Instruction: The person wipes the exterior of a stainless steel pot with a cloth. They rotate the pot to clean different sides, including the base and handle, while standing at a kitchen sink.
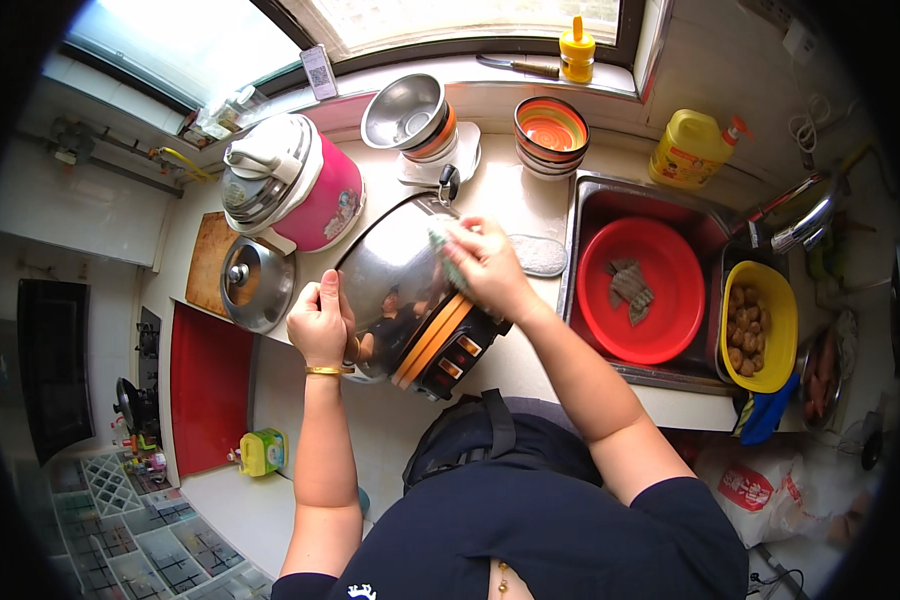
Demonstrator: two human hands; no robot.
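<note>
An electric cooking pot [401, 247] with a shiny metal body, orange bands and a black switch base is tilted on its side over the counter's front edge. My left hand [322, 319] grips it on the left side, thumb up; the part under my fingers is hidden. In my right hand [487, 262] is a light green cloth [444, 244], pressed against the pot's metal side and blurred. A metal lid with a knob [259, 281] rests to the left, partly on a wooden cutting board [206, 259].
A pink electric pressure cooker [319, 187] stands behind my left hand. Stacked bowls [551, 127] and a metal bowl [401, 109] are farther back. At right, the sink [600, 195] holds a red basin [592, 300] and a yellow basket of potatoes [784, 330]. A knife [532, 67] lies on the sill.
</note>
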